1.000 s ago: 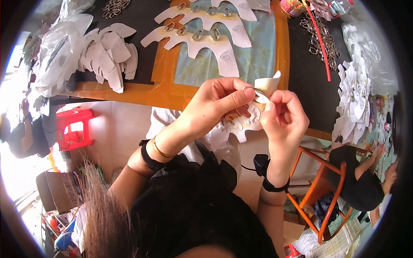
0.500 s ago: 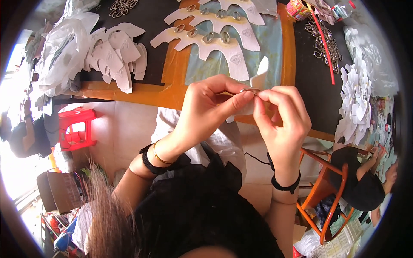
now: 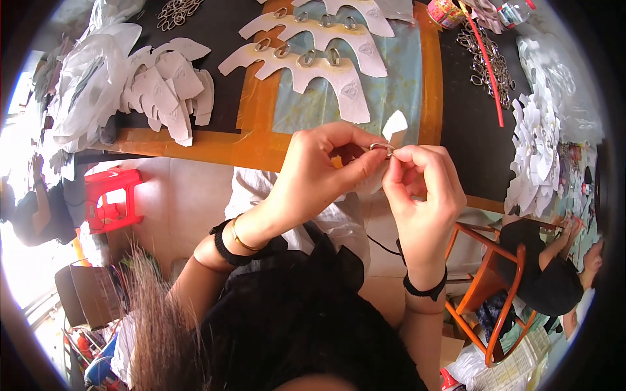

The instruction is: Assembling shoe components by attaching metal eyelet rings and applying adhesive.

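Observation:
Close to the table's front edge, both my hands meet over a small silver metal ring (image 3: pixel 379 146). My left hand (image 3: pixel 313 171) pinches the ring between thumb and fingers. My right hand (image 3: pixel 427 189) is closed, its thumb and forefinger pressed together at the ring's right side on a white cut piece (image 3: pixel 395 125). One tab of that piece sticks up past my fingertips; much of the rest is hidden behind the hands. Beyond them, white curved cut-outs (image 3: pixel 345 91) lie in rows, with oval metal rings (image 3: pixel 307 58) set on their tabs.
The cut-outs rest on a bluish sheet (image 3: pixel 287 104) on the dark, orange-taped table. Stacked white pieces (image 3: pixel 171 81) lie left, a pile of rings (image 3: pixel 479 62) and a red stick (image 3: pixel 490 72) right. A red stool (image 3: pixel 112 195) stands left, an orange-framed chair (image 3: pixel 479 287) right.
Both hands have come slightly nearer me, still pinching the ring and white piece together. The piece's tab has turned and moved lower. The table has shifted slightly left in view.

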`<move>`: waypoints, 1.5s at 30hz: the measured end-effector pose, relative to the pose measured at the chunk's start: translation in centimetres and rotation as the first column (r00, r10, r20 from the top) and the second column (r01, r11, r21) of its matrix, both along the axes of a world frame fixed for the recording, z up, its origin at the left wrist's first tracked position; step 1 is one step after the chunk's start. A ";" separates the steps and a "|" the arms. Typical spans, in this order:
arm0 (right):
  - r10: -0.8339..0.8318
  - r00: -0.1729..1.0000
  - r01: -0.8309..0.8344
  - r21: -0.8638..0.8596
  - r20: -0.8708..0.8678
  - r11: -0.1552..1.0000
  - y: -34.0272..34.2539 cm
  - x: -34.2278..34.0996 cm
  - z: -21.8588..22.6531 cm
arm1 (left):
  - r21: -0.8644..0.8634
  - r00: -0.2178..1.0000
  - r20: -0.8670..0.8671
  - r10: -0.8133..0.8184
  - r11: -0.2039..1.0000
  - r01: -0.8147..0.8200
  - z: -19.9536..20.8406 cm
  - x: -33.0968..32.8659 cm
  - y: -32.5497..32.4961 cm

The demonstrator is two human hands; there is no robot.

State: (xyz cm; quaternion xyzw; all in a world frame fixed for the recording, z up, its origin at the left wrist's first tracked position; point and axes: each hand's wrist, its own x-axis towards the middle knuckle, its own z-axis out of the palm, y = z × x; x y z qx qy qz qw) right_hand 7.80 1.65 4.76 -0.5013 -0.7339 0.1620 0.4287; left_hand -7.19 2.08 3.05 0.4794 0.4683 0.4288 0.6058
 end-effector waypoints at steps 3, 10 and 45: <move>-0.022 0.999 0.021 0.024 0.023 0.999 -0.1 0.2 -0.1 | 0.024 0.999 0.047 0.000 1.000 -0.001 -0.7 0.4 0.0; 0.093 0.993 -0.093 -0.004 -0.078 0.996 0.3 0.5 0.0 | -0.154 0.922 0.383 -0.050 0.981 0.117 -1.0 0.0 1.1; -0.191 0.450 -0.035 -0.231 -0.872 0.972 13.3 12.7 -1.7 | 0.030 0.936 -0.221 -0.273 0.958 0.286 2.5 1.2 5.3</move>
